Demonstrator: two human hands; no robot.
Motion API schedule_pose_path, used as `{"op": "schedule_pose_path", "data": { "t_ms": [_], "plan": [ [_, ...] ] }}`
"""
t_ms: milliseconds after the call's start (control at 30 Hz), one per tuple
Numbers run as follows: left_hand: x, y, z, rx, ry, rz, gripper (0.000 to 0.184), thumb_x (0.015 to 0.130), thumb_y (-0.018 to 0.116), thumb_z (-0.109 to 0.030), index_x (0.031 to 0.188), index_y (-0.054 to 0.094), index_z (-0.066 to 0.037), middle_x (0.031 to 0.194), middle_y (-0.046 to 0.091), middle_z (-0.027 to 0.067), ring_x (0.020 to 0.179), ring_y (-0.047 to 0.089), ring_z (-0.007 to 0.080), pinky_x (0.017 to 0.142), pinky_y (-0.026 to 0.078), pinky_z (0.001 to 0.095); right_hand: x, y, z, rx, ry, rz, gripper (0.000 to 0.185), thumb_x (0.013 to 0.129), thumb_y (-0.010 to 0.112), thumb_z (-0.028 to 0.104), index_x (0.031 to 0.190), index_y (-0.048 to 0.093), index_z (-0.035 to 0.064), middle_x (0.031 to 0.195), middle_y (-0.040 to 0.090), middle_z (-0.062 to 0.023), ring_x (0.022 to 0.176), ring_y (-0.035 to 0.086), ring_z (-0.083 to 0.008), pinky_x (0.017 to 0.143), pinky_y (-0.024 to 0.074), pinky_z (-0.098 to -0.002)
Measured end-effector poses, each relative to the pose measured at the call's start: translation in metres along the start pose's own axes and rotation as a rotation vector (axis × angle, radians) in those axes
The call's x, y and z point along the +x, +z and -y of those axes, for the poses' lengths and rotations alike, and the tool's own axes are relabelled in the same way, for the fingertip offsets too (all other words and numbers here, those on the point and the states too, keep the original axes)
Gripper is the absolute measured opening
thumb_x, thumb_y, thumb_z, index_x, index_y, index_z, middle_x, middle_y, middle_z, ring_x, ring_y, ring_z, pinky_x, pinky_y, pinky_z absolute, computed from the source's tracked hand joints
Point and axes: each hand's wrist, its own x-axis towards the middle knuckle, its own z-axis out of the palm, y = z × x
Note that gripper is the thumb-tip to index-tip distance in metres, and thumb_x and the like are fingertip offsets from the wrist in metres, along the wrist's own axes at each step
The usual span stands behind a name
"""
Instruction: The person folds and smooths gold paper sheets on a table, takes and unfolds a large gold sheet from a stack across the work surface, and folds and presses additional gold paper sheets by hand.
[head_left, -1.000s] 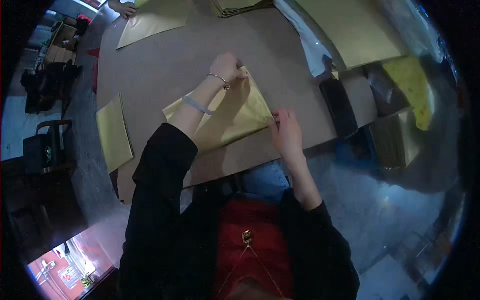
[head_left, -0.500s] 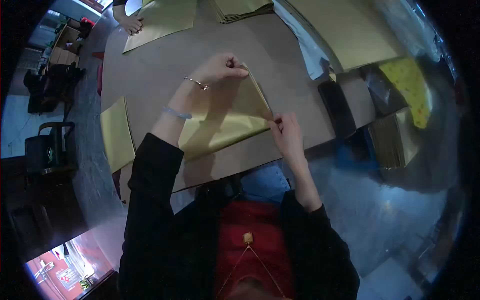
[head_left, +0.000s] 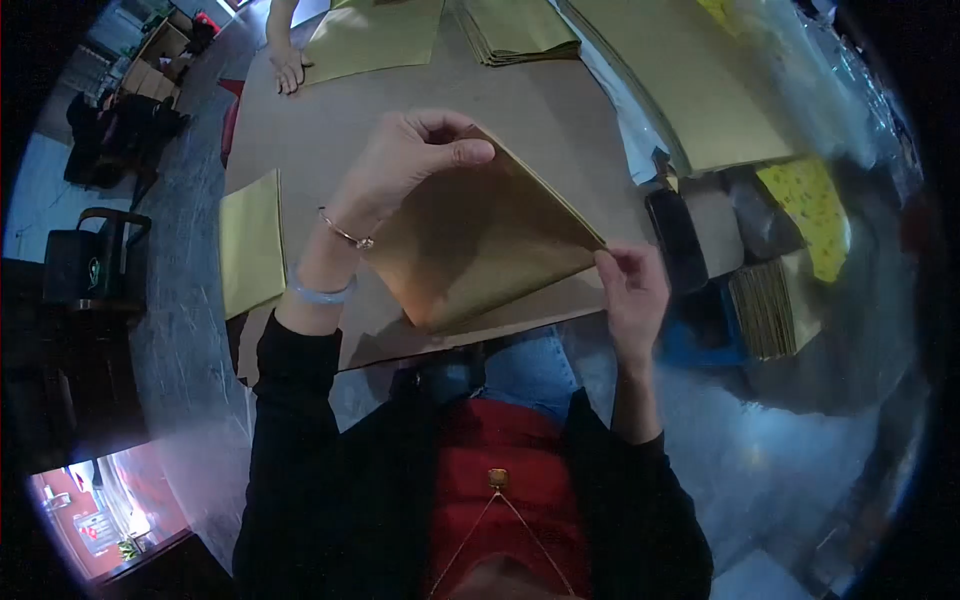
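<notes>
A folded sheet of gold paper (head_left: 490,225) is held up at a tilt over the near part of the table. My left hand (head_left: 415,165) pinches its upper corner, thumb on the near face. At the right corner, my right hand (head_left: 635,290) grips the paper between thumb and fingers. The near face lies partly in shadow. A bracelet and a pale bangle are on my left wrist.
The brown table (head_left: 330,140) also bears a folded gold piece (head_left: 252,245), a gold stack (head_left: 520,30) and large gold sheets (head_left: 700,90). Another person's hand (head_left: 288,68) rests beside a far sheet (head_left: 370,40). A black case (head_left: 677,235) lies at right, near bundled paper (head_left: 765,310).
The gold paper has been lifted and tilted, its near face now more in shadow. My right hand has moved right, and the left is closer to me. The whole view has shifted slightly.
</notes>
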Motion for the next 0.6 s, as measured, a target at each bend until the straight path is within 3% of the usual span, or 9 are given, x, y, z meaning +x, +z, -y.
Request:
{"op": "schedule_pose_path", "data": {
  "t_ms": [167,267,433,600],
  "plan": [
    [-0.029,-0.013,-0.020,-0.201,0.130,-0.085,0.014,0.082,0.069,-0.007,0.094,0.067,-0.002,0.089,0.065,0.0028,0.082,0.059,0.0113,0.076,0.047,0.0234,0.017,0.000,0.035,0.014,-0.052,-0.067,0.023,0.083,0.068,0.004,0.103,0.059,-0.0019,0.094,0.063,-0.0075,0.085,0.059,-0.0108,0.077,0.0493,-0.0257],
    [-0.037,-0.027,-0.020,-0.264,0.278,-0.109,0.018,0.080,0.072,-0.008,0.096,0.069,-0.002,0.088,0.067,0.0035,0.081,0.061,0.0099,0.077,0.048,0.0228,0.028,-0.001,0.041,0.010,-0.020,0.029,0.022,0.080,0.070,0.003,0.101,0.062,-0.0011,0.093,0.063,-0.0066,0.082,0.059,-0.0107,0.074,0.0496,-0.0253],
    [-0.041,-0.048,-0.019,-0.381,0.352,-0.126,0.016,0.079,0.071,-0.005,0.095,0.068,-0.002,0.089,0.067,0.0041,0.082,0.061,0.0102,0.077,0.048,0.0229,0.046,0.006,0.064,0.009,-0.240,0.109,0.014,0.078,0.071,0.002,0.092,0.066,0.0005,0.089,0.064,-0.0051,0.081,0.059,-0.0105,0.072,0.0486,-0.0233],
    [-0.051,-0.054,-0.027,-0.385,0.480,-0.098,0.017,0.078,0.072,-0.004,0.095,0.068,-0.002,0.090,0.068,0.0043,0.083,0.061,0.0103,0.077,0.049,0.0234,0.052,0.006,0.076,0.051,-0.271,0.147,0.013,0.079,0.071,0.002,0.091,0.066,-0.0002,0.087,0.064,-0.0056,0.082,0.059,-0.0113,0.073,0.0479,-0.0234]
  ]
}}
